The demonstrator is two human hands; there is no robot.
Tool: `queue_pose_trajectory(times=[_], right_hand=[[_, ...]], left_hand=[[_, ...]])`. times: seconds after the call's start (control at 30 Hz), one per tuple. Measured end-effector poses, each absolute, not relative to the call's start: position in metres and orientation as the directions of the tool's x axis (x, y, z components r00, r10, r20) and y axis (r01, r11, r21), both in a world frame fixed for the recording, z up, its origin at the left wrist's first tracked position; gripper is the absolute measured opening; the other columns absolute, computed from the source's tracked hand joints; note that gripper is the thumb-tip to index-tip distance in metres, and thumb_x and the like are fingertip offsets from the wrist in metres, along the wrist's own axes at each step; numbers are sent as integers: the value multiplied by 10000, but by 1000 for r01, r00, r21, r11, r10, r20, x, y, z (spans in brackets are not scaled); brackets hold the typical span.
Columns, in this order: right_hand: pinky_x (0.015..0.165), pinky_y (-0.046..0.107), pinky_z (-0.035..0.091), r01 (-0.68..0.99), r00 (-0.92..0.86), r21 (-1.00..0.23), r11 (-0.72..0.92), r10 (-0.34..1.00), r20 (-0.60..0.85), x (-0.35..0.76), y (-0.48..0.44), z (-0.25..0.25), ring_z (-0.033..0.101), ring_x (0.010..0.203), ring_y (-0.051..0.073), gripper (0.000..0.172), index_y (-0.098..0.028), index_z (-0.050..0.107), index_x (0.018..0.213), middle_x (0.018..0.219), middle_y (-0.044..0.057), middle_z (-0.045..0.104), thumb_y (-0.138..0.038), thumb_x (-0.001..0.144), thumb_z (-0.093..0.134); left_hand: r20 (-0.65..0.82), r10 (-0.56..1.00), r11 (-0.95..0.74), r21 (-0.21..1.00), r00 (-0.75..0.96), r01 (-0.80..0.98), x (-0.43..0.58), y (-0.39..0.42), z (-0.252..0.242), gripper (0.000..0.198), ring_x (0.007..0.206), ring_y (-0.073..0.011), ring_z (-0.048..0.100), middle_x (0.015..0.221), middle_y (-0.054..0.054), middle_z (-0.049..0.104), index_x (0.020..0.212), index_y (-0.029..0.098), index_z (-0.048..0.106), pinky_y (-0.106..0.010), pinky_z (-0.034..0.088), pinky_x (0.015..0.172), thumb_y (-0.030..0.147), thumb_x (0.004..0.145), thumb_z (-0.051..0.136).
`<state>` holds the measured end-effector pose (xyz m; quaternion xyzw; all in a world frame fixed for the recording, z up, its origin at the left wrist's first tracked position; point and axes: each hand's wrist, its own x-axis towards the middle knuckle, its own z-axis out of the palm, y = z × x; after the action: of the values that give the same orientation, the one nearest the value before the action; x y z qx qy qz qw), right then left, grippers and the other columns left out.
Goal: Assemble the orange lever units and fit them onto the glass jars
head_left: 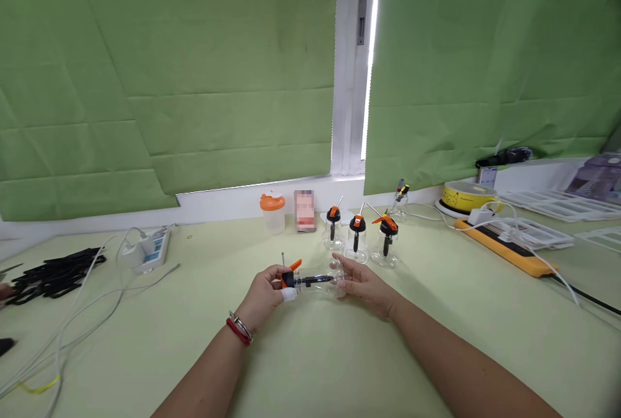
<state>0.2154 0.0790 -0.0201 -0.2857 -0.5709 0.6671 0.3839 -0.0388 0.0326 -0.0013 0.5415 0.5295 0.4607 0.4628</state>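
A clear glass bottle [317, 279] with a black-and-orange spout cap lies on its side between my hands, just above the table. My left hand [270, 292] is closed around the cap end, with white tape on one finger; an orange lever and a thin metal spout stick out there. My right hand [366, 285] is curled round the wide glass base. A black tube shows inside the bottle. Just beyond stand several similar bottles upright, among them a left one [332, 227], a middle one [357, 237] and a right one [387, 240].
Behind stand an orange-lidded cup [273, 213] and a pink box [305, 211]. An orange power strip [504, 246] lies right, a white one [154, 250] left, with loose cables. Black strips [58, 275] lie far left beside another person's hand [6, 291].
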Motion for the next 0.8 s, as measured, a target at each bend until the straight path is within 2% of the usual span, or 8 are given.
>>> queue_pose_trajectory(times=[0.2,0.3,0.4,0.53,0.6,0.8], right_hand=[[559,290,526,-144,-530,-987,-76,848,12,212,82,-26,616,679,151,601,-221,493,1264,925,54,596,-519,759,624],[472,267,494,-112,-513,-992,-64,858,3,209,81,-26,631,592,156,639,-246,398,1319,813,34,606,-591,796,524],[479,272,497,-131,-487,-990,-48,873,22,208,80,-25,649,600,165,652,-273,336,1346,817,26,600,-592,804,512],[576,310,528,-187,-553,-977,-105,833,17,211,79,-26,669,772,214,782,-237,300,1375,920,57,599,-440,730,694],[575,311,529,-192,-579,-973,-125,815,10,213,80,-27,666,806,227,818,-225,275,1383,923,60,600,-391,717,720],[460,263,493,-123,-566,-985,-120,824,-30,213,81,-29,656,608,174,700,-193,297,1321,866,57,615,-479,775,629]], left_hand=[[1,999,-5,992,33,128,-39,32,-1,431,828,-195,636,943,-77,681,957,175,586,-277,478,684,177,561,756],[2,1000,-6,991,28,134,-39,32,-1,425,810,-186,634,925,-69,682,948,173,589,-270,476,674,170,556,754],[5,1000,-7,990,13,141,-40,33,-2,416,791,-179,636,900,-59,684,941,174,593,-268,475,678,174,557,752],[-4,1000,4,991,5,135,-41,34,-3,420,820,-190,637,919,-62,687,940,176,593,-276,481,690,187,554,758],[-4,1000,3,991,7,134,-40,34,-3,422,834,-195,636,932,-67,686,939,174,592,-277,483,689,185,552,759],[-11,1000,11,991,-1,137,-39,33,-2,419,771,-179,640,863,-55,687,936,169,589,-270,483,674,159,550,751]])
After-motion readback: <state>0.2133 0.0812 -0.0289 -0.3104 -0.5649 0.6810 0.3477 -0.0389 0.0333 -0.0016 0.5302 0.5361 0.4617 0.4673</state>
